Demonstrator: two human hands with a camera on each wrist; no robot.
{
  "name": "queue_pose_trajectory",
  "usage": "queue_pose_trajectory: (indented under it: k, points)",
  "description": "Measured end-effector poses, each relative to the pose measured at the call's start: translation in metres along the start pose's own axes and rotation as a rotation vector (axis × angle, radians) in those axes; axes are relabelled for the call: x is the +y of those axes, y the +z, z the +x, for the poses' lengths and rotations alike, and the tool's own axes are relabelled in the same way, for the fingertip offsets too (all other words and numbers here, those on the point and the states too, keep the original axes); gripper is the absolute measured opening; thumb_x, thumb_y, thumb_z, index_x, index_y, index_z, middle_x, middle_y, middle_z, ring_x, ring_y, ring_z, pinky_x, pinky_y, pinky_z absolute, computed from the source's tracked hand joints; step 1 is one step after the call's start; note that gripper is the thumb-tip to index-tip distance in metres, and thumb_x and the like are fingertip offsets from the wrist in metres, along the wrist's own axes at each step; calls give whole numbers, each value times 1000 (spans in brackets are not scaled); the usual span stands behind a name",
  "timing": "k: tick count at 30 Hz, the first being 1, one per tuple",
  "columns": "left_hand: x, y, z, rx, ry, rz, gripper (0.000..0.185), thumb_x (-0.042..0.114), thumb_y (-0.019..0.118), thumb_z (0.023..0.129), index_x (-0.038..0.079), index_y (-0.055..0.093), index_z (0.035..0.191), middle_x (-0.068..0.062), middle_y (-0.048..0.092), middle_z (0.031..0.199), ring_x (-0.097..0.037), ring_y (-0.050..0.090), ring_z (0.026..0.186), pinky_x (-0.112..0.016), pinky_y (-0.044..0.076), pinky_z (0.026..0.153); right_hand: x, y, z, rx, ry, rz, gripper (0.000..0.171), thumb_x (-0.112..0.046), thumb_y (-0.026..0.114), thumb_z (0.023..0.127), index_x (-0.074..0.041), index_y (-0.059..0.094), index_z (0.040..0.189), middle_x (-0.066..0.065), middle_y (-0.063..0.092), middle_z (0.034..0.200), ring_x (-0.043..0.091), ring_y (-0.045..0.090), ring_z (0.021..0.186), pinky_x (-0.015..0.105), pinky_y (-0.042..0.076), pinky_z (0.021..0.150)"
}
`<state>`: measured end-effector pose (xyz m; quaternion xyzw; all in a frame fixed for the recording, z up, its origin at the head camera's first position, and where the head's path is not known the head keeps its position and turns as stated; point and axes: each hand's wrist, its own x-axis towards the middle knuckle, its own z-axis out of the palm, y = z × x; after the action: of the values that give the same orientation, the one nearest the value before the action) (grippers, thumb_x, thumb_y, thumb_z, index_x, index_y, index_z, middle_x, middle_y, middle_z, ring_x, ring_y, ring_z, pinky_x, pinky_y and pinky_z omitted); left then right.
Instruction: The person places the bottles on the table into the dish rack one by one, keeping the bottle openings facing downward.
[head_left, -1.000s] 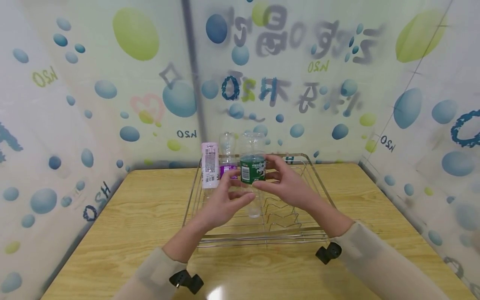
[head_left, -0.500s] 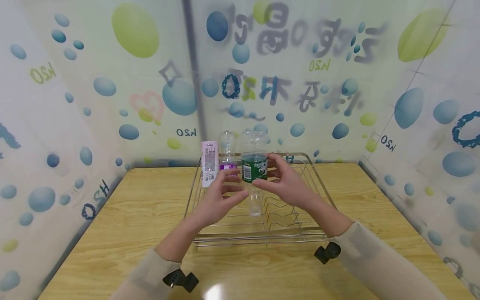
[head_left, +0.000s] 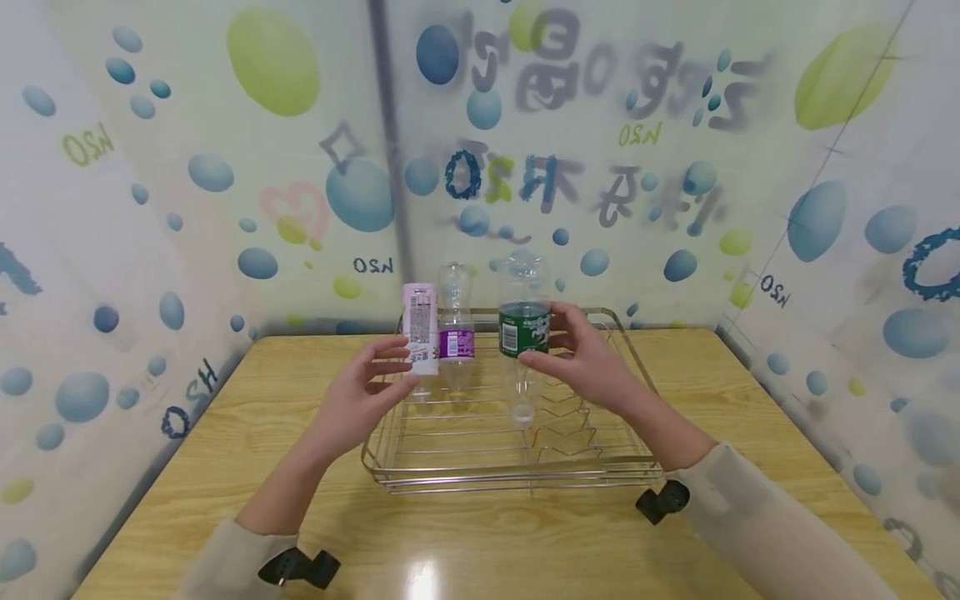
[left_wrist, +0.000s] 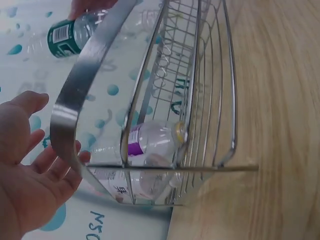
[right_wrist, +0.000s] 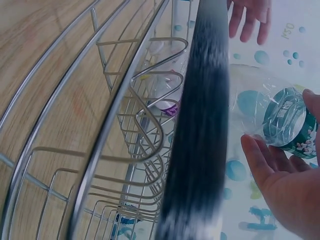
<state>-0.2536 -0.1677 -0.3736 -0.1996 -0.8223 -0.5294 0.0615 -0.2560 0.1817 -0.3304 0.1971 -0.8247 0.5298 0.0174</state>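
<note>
The right hand (head_left: pixel 588 362) is holding a clear bottle with a green label (head_left: pixel 523 333) upside down over the wire rack (head_left: pixel 525 467), its grip closed round the label band with thumb below and fingers curling behind. The bottle's open neck is pointing down into the rack, near the wavy wire dividers (head_left: pixel 562 412); whether it is touching the wires cannot be told. The left hand (head_left: pixel 360 400) is hovering at the rack's left edge with fingers spread and relaxed, its grip open and holding nothing.

Just beside the left hand's fingertips, two more bottles are standing inverted in the rack's far left corner: a pink-labelled bottle (head_left: pixel 420 337) and, right next to it, a clear bottle with a purple label (head_left: pixel 456 342). These are sitting between the left hand and the green-labelled bottle. The rack is resting on a wooden table (head_left: pixel 225 467), with bubble-patterned walls (head_left: pixel 225 192) closing in around it.
</note>
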Motion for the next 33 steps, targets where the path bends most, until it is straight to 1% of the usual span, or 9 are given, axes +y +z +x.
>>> queue_pose_trajectory:
  k: [3, 7, 9, 14, 17, 19, 23, 27, 33]
  points:
    - [-10, -8, -8, 45, 5, 48, 53, 20, 74, 107, 8, 54, 155, -18, 60, 154, -39, 63, 137, -36, 60, 108, 2, -3, 0, 11, 12, -6, 80, -18, 78, 104, -9, 31, 168, 21, 56, 151, 39, 65, 133, 52, 60, 110]
    - [-26, -14, -20, 63, 5, 89, 50, 19, 73, 108, 5, 57, 153, -18, 57, 153, -41, 61, 137, -52, 58, 112, 3, -8, 3, 18, 34, -2, 82, -21, 78, 105, -10, 29, 169, 20, 54, 152, 40, 64, 135, 49, 60, 108]
    - [-34, -16, -27, 46, -6, 90, 48, 20, 72, 108, 5, 58, 152, -19, 55, 152, -42, 61, 138, -47, 60, 110, 3, -10, 5, 22, 41, -3, 84, -23, 78, 105, -10, 28, 170, 20, 54, 152, 39, 63, 137, 47, 61, 106]
    - [-51, -17, -40, -28, -48, 71, 44, 24, 69, 111, 12, 61, 152, -17, 53, 153, -42, 63, 137, -23, 59, 99, 3, -12, 11, 38, 56, -15, 88, -30, 79, 104, -12, 27, 171, 18, 54, 152, 38, 63, 138, 43, 62, 101]
    - [-56, -15, -44, -56, -58, 39, 43, 24, 68, 111, 12, 61, 152, -18, 53, 153, -40, 66, 135, -18, 59, 96, 3, -12, 16, 37, 56, -13, 89, -31, 79, 104, -12, 26, 172, 18, 55, 153, 39, 64, 137, 44, 62, 102]
    - [-58, -14, -45, -70, -57, -9, 43, 21, 68, 111, 9, 60, 151, -20, 53, 154, -40, 68, 132, -19, 61, 95, 2, -12, 19, 39, 55, -8, 89, -31, 79, 104, -12, 26, 172, 18, 55, 154, 39, 64, 137, 47, 62, 103]
    - [-60, -12, -45, -118, -62, -128, 43, 13, 64, 112, 1, 55, 152, -30, 54, 149, -36, 74, 124, -28, 67, 91, 0, -12, 26, 48, 63, -9, 89, -32, 80, 103, -14, 26, 172, 16, 55, 155, 38, 63, 138, 52, 60, 107]
    - [-61, -11, -45, -163, -83, -229, 43, 11, 59, 114, 1, 49, 155, -37, 53, 143, -26, 79, 116, -37, 70, 87, -3, -11, 34, 47, 70, -3, 92, -36, 80, 103, -15, 25, 173, 15, 54, 156, 36, 62, 139, 54, 59, 109]
    - [-61, -10, -44, -177, -89, -296, 44, 8, 57, 114, 2, 47, 157, -40, 49, 143, -24, 79, 113, -44, 70, 86, -14, -8, 51, 71, 88, -1, 99, -44, 80, 101, -18, 20, 175, 13, 46, 165, 34, 56, 146, 56, 55, 115]
